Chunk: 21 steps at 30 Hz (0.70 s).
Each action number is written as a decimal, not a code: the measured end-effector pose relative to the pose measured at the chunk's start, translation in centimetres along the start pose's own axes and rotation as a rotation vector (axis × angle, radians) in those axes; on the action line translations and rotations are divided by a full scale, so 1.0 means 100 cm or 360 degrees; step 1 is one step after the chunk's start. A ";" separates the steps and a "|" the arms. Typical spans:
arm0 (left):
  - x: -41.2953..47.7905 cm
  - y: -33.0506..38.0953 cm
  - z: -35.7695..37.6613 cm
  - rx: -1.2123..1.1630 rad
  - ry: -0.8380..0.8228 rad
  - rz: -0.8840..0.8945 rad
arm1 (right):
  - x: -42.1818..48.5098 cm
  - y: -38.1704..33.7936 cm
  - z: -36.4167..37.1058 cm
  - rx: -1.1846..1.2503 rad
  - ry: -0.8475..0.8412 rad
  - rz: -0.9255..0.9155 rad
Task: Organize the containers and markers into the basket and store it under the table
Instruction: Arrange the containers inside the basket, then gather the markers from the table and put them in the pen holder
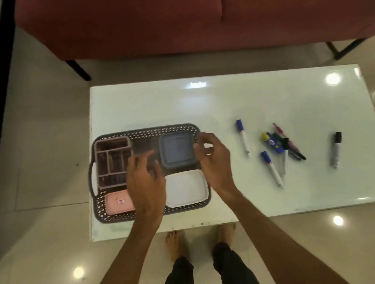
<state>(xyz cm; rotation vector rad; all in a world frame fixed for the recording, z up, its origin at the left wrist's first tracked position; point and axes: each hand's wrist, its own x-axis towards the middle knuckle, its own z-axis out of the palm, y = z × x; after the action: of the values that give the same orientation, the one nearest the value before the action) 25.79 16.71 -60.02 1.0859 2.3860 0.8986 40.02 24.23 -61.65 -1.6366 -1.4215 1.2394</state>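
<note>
Dim warm light, ceiling-lamp glare on glossy table (247, 104) (floor too), soft blur

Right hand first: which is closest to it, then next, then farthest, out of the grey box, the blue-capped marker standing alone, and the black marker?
1. Grey box, in the basket, beside the right hand.
2. Blue-capped marker, on the table to its right.
3. Black marker, far right.

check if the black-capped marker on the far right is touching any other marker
Apart. The head view shows the black-capped marker lying alone, with bare white table between it and the marker cluster.
</note>
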 end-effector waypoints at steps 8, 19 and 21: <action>-0.033 0.103 0.135 -0.0263 -0.0528 0.0363 | 0.016 0.085 -0.127 -0.0301 0.0434 0.0357; -0.019 0.123 0.273 0.0301 -0.0670 -0.0161 | 0.037 0.157 -0.169 -0.1335 -0.0111 0.0322; -0.011 0.125 0.280 0.0315 -0.0625 -0.0164 | 0.041 0.159 -0.170 -0.1357 -0.0116 0.0305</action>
<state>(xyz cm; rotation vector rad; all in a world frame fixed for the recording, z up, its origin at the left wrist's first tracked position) 48.79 33.24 -71.81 1.0817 2.2042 0.3758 61.62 26.74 -70.92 -2.3329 -2.0430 0.8172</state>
